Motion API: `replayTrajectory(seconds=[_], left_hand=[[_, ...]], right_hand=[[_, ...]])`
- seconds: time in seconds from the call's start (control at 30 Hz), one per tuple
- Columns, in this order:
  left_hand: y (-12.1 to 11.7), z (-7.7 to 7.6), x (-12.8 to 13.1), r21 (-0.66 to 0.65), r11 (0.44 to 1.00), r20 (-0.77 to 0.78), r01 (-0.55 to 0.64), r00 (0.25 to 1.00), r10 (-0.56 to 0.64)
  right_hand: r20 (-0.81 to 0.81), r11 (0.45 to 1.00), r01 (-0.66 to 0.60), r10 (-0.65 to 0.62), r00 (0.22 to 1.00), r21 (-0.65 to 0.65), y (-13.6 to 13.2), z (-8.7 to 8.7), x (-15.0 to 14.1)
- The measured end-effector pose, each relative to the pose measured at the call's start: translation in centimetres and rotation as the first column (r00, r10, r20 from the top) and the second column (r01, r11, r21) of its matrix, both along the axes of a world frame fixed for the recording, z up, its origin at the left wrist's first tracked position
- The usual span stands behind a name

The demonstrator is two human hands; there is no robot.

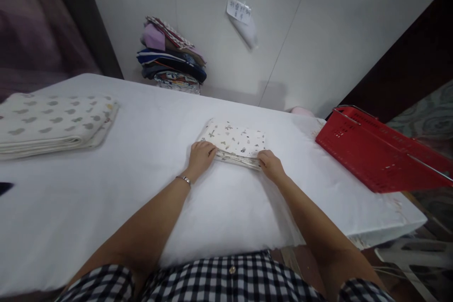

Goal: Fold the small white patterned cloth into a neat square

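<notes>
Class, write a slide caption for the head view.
Left hand and right hand hold the near corners of a folded patterned cloth on a white table, a red basket at right.

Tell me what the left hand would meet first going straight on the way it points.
The folded printed cloth, most likely: the left hand is at its near left corner, fingers angled inward. Whether they would slide over it or push its edge is unclear.

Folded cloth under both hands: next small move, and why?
I'd probably even up the near edge of the folded cloth with a light pinch and smoothing. The left hand and right hand are already at its near corners, and several layers show separately along that edge rather than lying as one.
</notes>
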State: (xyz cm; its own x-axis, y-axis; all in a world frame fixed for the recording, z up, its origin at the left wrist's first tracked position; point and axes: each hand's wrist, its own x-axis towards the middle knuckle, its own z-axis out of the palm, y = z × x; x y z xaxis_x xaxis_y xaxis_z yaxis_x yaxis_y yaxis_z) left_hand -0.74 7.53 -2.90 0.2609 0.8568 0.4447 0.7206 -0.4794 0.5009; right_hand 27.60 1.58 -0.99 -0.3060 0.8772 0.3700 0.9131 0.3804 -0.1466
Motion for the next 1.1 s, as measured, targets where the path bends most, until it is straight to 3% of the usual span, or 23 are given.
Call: replayTrajectory(seconds=[0.5, 0.63, 0.87, 1.1], left_hand=[[-0.1, -0.1, 0.1, -0.001, 1.000, 0.002, -0.012, 1.000, 0.012], [0.0, -0.3, 0.1, 0.004, 1.000, 0.015, -0.013, 1.000, 0.013], [-0.1, -0.1, 0.0, 0.001, 1.000, 0.018, -0.004, 1.000, 0.004], [-0.1, -0.3, 0.0, 0.016, 1.000, 0.033, -0.007, 0.999, 0.006]], right_hand=[[0.078, 0.997, -0.075, 0.076, 0.994, -0.012, 0.2, 0.4, -0.2], [0.114, 0.999, -0.045, 0.045, 0.992, 0.000, 0.4, 0.2, -0.7], [0.042, 0.999, -0.047, 0.046, 0.998, 0.003, 0.4, 0.0, -1.0], [0.115, 1.000, -0.019, 0.019, 0.993, 0.000, 0.8, -0.1, -1.3]])
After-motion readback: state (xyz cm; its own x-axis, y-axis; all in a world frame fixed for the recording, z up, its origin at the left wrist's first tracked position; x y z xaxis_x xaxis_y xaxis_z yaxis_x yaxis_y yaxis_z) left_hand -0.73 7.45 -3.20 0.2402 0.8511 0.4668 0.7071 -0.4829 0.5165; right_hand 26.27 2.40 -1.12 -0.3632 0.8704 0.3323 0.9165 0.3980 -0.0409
